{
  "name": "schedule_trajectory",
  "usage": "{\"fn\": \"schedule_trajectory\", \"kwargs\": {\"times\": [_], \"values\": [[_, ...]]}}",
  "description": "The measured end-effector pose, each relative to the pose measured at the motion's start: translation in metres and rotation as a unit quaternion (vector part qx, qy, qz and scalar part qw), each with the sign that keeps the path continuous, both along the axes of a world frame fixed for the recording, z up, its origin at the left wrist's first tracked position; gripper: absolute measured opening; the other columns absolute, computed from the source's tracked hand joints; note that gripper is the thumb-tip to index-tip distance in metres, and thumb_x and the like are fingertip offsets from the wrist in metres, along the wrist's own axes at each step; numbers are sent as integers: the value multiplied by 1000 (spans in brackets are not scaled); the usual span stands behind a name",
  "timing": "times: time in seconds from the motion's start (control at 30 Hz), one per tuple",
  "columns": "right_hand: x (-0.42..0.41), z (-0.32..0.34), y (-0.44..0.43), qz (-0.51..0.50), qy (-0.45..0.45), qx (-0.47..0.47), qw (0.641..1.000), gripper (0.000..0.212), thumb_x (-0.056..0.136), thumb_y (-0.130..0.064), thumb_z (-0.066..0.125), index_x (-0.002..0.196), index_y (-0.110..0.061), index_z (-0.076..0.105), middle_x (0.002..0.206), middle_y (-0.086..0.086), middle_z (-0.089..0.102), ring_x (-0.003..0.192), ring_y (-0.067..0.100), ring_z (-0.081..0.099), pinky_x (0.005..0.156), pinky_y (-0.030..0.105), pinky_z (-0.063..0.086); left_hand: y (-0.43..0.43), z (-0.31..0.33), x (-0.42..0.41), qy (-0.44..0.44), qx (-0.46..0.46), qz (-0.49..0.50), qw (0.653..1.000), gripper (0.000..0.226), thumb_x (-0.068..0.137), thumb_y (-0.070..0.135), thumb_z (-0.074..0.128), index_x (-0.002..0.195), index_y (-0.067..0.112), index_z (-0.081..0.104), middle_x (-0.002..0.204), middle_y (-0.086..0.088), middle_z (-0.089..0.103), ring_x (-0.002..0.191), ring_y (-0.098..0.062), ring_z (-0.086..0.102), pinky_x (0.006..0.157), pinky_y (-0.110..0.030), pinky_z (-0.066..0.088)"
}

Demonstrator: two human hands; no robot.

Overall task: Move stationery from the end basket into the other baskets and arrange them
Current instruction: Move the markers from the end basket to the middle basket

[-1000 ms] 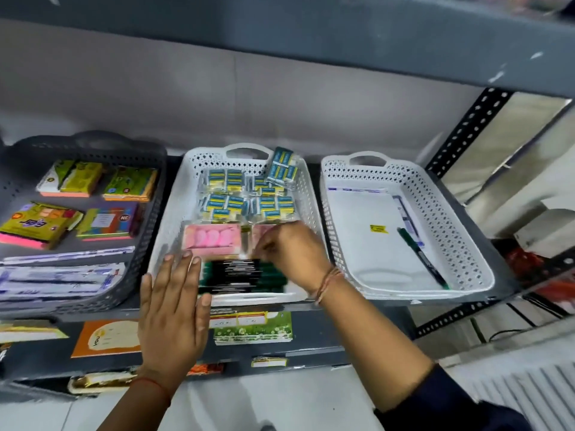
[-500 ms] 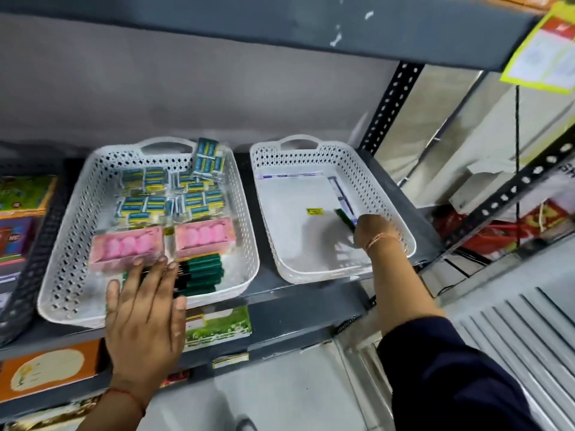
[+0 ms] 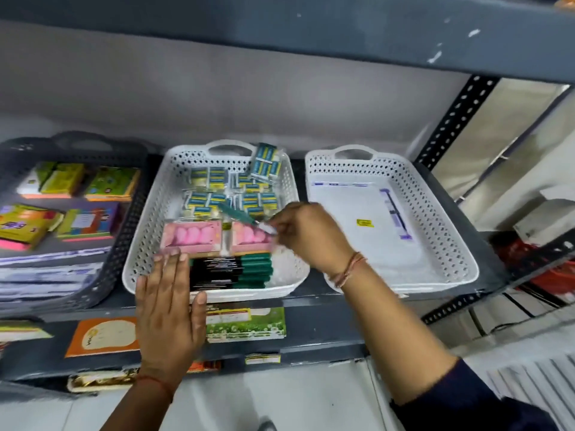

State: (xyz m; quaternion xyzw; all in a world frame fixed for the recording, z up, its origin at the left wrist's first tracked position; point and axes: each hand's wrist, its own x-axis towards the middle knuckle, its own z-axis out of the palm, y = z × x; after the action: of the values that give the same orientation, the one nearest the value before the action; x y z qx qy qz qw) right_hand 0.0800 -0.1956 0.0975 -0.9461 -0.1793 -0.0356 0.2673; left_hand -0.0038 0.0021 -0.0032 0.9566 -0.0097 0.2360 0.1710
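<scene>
The end basket (image 3: 441,244) is white, at the right of the shelf, and holds a flat white packet and one pen in a wrapper (image 3: 394,214). The middle white basket (image 3: 146,231) holds blue-yellow eraser packs (image 3: 228,189), two pink eraser packs (image 3: 194,237) and a row of green-black pens (image 3: 231,272). My right hand (image 3: 306,233) hovers over the middle basket, pinching a green pen (image 3: 239,214) that points up and left. My left hand (image 3: 169,301) lies flat, fingers apart, on the basket's front edge beside the pen row.
A dark grey basket (image 3: 124,213) at the left holds sticky-note pads and long packets. The shelf lip below carries paper labels (image 3: 245,325). A black slotted upright (image 3: 451,119) stands at the right. Another shelf hangs close overhead.
My right hand went from the middle basket to the end basket, took the green pen and came back over the middle basket. My left hand stayed on the front edge.
</scene>
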Motion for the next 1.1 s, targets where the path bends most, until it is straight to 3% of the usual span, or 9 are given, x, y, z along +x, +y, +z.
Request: {"fn": "schedule_trajectory", "kwargs": {"times": [0.1, 0.2, 0.5, 0.6, 0.7, 0.77, 0.87, 0.97, 1.1], "values": [[-3, -26, 39, 85, 42, -109, 990, 27, 80, -10, 66, 105, -18, 72, 114, 7, 71, 102, 26, 66, 89, 32, 54, 20, -2, -1, 12, 8, 35, 999, 66, 95, 43, 10, 136, -1, 38, 143, -22, 39, 136, -31, 23, 117, -30, -3], [-2, -45, 57, 111, 71, -193, 972, 26, 83, -6, 59, 106, -12, 71, 110, 12, 71, 100, 31, 66, 85, 37, 56, 33, -2, -1, 15, 0, 57, 998, 68, 95, 45, 10, 137, -1, 36, 145, -22, 36, 137, -35, 24, 118, -31, -3], [4, -44, 52, 82, 79, -195, 974, 25, 81, -10, 66, 105, -14, 72, 112, 11, 71, 99, 30, 66, 88, 37, 56, 40, -3, 1, 27, -3, 39, 999, 71, 94, 47, 10, 135, -5, 38, 142, -25, 40, 137, -35, 27, 118, -30, -4], [10, -27, 21, 12, 36, -87, 996, 19, 83, -12, 65, 98, -18, 75, 104, 5, 76, 94, 23, 69, 88, 29, 54, 41, -6, 3, 10, -8, 25, 1000, 69, 95, 46, 13, 133, -4, 40, 139, -26, 44, 136, -34, 27, 118, -30, -2], [35, -15, -39, -154, -43, -58, 985, 25, 85, -4, 56, 102, -10, 74, 107, 15, 74, 98, 29, 68, 87, 31, 52, 38, -9, 5, -13, -33, 29, 999, 68, 95, 46, 15, 131, -5, 42, 136, -28, 45, 135, -34, 26, 119, -29, -4], [58, -18, -83, -265, -14, -93, 960, 31, 87, -1, 50, 113, -3, 67, 119, 20, 67, 112, 31, 61, 96, 33, 46, 32, -12, 8, -25, -59, 42, 997, 70, 94, 47, 15, 130, -7, 41, 135, -31, 45, 134, -37, 27, 118, -28, -4], [85, -35, -130, -363, 77, -141, 918, 36, 87, 4, 45, 120, 8, 57, 122, 28, 61, 116, 37, 57, 97, 36, 46, 26, -17, 12, -44, -80, 61, 994, 71, 93, 47, 16, 127, -10, 42, 131, -34, 46, 131, -43, 30, 116, -30, 1], [91, -53, -154, -398, 164, -186, 883, 44, 88, -1, 44, 132, 0, 49, 127, 24, 59, 120, 36, 55, 99, 38, 47, 24, -20, 14, -62, -79, 67, 993, 71, 93, 45, 17, 124, -13, 44, 128, -36, 47, 128, -46, 34, 115, -33, 3], [91, -66, -152, -413, 175, -245, 859, 34, 86, -4, 52, 119, -2, 60, 124, 19, 63, 117, 34, 57, 94, 37, 49, 22, -19, 13, -78, -75, 74, 991, 71, 93, 44, 17, 122, -15, 44, 126, -38, 48, 126, -50, 36, 116, -43, 9]]}}
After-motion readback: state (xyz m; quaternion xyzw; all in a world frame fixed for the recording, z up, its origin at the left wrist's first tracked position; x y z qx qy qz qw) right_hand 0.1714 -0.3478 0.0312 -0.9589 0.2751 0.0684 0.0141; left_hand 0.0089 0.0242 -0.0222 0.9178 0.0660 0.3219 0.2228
